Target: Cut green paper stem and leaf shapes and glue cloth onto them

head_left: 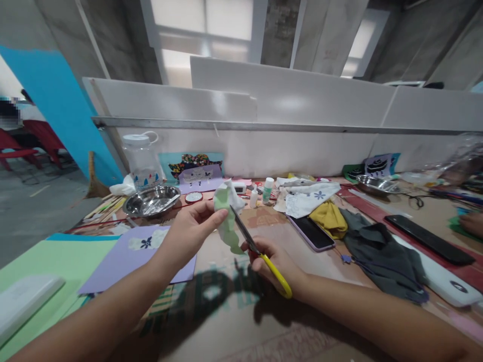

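A pair of scissors [277,275] with yellow handles is gripped in my right hand [289,261], its blades pointing up and to the left. My left hand [192,223] pinches a small light-green paper piece [227,232] with a wavy edge, held up above the table. White material [234,193] shows behind the upper part of this piece; whether it is cloth or paper I cannot tell. The blade tips are at the green piece's right edge, close to my left thumb. Below my left forearm lies a purple sheet [113,256] bearing a white patch with a dark flower.
Green sheets [33,259] and a white device [28,304] lie at left. Behind stand a metal bowl [130,207], a clear jug [141,158] and a glue bottle [267,191]. A phone [311,234] and grey cloth [381,256] are at right, near another person's hand [471,222].
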`<state>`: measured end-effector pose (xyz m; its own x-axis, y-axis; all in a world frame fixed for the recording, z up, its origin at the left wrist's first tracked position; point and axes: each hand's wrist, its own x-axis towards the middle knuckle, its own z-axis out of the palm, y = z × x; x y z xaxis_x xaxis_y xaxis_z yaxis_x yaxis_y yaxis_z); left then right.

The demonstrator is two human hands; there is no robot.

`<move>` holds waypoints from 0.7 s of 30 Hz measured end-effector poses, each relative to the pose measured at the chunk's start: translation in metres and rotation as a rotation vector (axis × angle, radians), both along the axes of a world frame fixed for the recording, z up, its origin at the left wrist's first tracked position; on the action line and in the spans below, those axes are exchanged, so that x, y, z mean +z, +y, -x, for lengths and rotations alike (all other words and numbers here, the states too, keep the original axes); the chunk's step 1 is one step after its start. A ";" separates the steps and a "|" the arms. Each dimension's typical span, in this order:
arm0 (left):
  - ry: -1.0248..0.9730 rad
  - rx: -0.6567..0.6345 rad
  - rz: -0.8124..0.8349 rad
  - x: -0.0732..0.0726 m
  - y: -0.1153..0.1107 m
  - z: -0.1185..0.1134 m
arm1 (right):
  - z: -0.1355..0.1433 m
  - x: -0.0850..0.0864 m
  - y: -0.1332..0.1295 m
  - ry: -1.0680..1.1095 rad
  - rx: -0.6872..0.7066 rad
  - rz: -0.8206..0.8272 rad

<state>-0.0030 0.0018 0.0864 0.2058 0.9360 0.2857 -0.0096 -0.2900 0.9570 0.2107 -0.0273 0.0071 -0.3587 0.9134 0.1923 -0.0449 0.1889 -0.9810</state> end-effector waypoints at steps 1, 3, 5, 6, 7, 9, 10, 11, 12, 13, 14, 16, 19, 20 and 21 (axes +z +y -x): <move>0.004 0.003 0.005 0.000 0.001 0.000 | 0.000 0.001 0.000 -0.002 0.021 0.016; 0.013 0.017 0.006 0.001 0.003 0.000 | 0.000 0.003 -0.001 -0.001 0.060 0.050; 0.020 0.032 0.018 0.004 0.006 -0.003 | -0.001 0.007 -0.001 0.012 0.081 0.077; 0.023 0.034 0.026 0.007 0.007 -0.005 | -0.001 0.008 0.000 0.024 0.078 0.080; 0.025 0.031 0.034 0.010 0.009 -0.008 | -0.001 0.010 0.001 0.033 0.073 0.078; 0.026 0.018 0.045 0.016 0.012 -0.015 | -0.003 0.011 0.003 0.042 0.068 0.062; 0.023 0.011 0.047 0.019 0.014 -0.018 | -0.005 0.012 0.004 0.045 0.066 0.051; 0.018 0.007 0.046 0.022 0.016 -0.021 | -0.006 0.012 0.005 0.049 0.066 0.042; 0.011 0.006 0.041 0.024 0.017 -0.024 | -0.007 0.012 0.007 0.056 0.066 0.033; 0.007 0.010 0.036 0.024 0.019 -0.026 | -0.009 0.012 0.008 0.063 0.066 0.024; 0.005 0.018 0.033 0.024 0.020 -0.028 | -0.010 0.012 0.008 0.069 0.069 0.012; -0.004 0.039 0.035 0.021 0.021 -0.028 | -0.012 0.013 0.009 0.066 0.094 -0.003; -0.033 0.039 0.063 0.011 0.020 -0.024 | -0.013 0.014 0.008 0.035 0.142 0.002; -0.040 0.030 0.077 0.008 0.019 -0.021 | -0.013 0.015 0.007 0.031 0.147 0.009; -0.045 0.017 0.093 0.005 0.018 -0.017 | -0.013 0.014 0.007 0.028 0.147 0.019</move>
